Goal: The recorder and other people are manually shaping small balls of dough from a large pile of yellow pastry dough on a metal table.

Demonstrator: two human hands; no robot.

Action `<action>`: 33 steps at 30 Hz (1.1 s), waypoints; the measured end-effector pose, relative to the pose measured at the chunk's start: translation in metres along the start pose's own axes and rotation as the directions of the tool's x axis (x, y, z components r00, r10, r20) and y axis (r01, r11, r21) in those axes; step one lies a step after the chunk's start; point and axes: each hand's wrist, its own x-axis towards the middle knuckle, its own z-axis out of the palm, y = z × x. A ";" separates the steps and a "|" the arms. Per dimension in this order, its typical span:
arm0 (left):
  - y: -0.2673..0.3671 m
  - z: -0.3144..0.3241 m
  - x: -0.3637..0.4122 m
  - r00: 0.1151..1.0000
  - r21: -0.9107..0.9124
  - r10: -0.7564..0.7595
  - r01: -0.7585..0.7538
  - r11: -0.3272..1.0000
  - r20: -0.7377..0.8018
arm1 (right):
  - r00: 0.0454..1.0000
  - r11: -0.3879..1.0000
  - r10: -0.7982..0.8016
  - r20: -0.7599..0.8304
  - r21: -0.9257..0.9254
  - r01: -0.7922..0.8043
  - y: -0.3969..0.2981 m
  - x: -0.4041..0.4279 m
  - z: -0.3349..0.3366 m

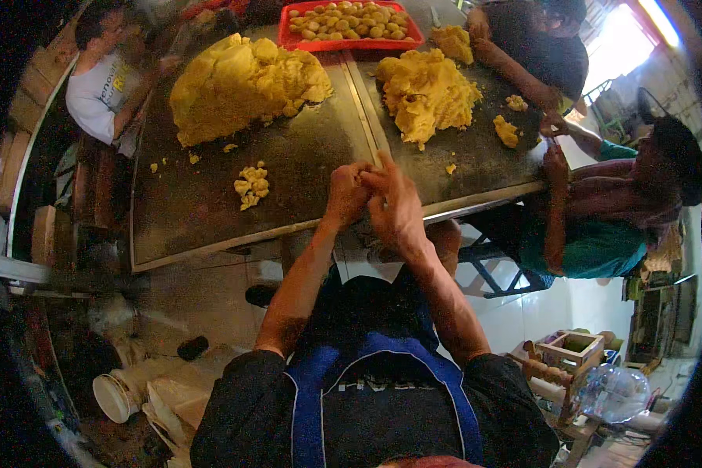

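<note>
My left hand (346,192) is curled over the near edge of the dark table (304,193), its fingertips meeting those of my right hand (396,205). The right hand's fingers are partly extended and look slightly blurred. Whether a bit of dough lies between the fingers is hidden. A small heap of yellow dough crumbs (251,187) lies left of my hands. Farther off rise a large mound of yellow dough (240,88) on the left and a rougher mound (424,93) on the right, with a table seam (362,99) between them.
A red tray (351,45) of many round dough balls (351,20) stands at the far side. People sit at the left (102,88), far right (538,52) and near right (596,216). Small dough lumps (506,131) lie on the right. A white bucket (114,398) rests on the floor behind.
</note>
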 end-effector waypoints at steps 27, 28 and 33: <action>0.002 -0.051 0.000 0.986 -0.450 -0.002 -0.075 0.890 -0.168 | 0.970 0.970 -0.097 -0.225 -0.239 0.041 0.122 0.068 -0.033; 0.001 -0.054 -0.001 0.989 -0.427 -0.063 0.002 0.904 -0.130 | 0.970 0.970 -0.096 -0.221 -0.239 0.041 0.122 0.073 -0.022; 0.004 -0.063 -0.004 0.970 -0.464 -0.203 0.120 0.878 -0.133 | 0.977 0.869 -0.182 -0.112 -0.482 0.107 0.128 0.059 -0.017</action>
